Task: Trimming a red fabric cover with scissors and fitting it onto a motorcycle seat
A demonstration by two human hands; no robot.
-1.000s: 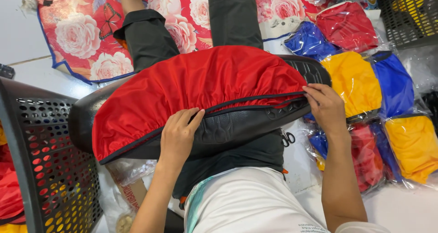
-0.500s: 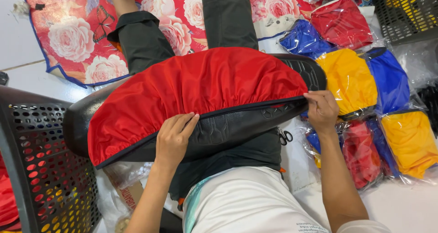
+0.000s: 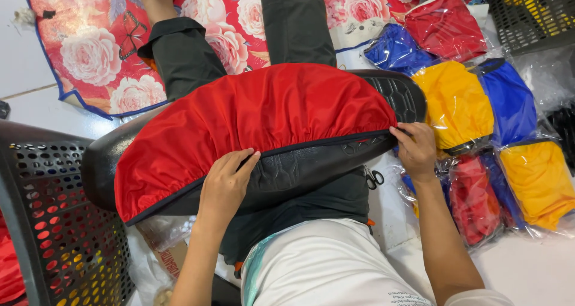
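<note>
Cover [image 3: 251, 123], the red one, sits stretched over the black seat [image 3: 311, 168] across the person's lap, about where it was half a second ago. Left hand [image 3: 226, 183] still presses its fingers on the hem, right hand [image 3: 415, 150] has slid a bit along the edge and pinches it. Bagged covers [image 3: 473, 126] lie beside, crate [image 3: 54, 222] left.

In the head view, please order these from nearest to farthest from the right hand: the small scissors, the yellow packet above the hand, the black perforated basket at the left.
From the right hand:
1. Yellow packet, just up-right, almost touching it.
2. Small scissors, just down-left on the floor; close to the first.
3. Black perforated basket, far across at the left edge.
</note>
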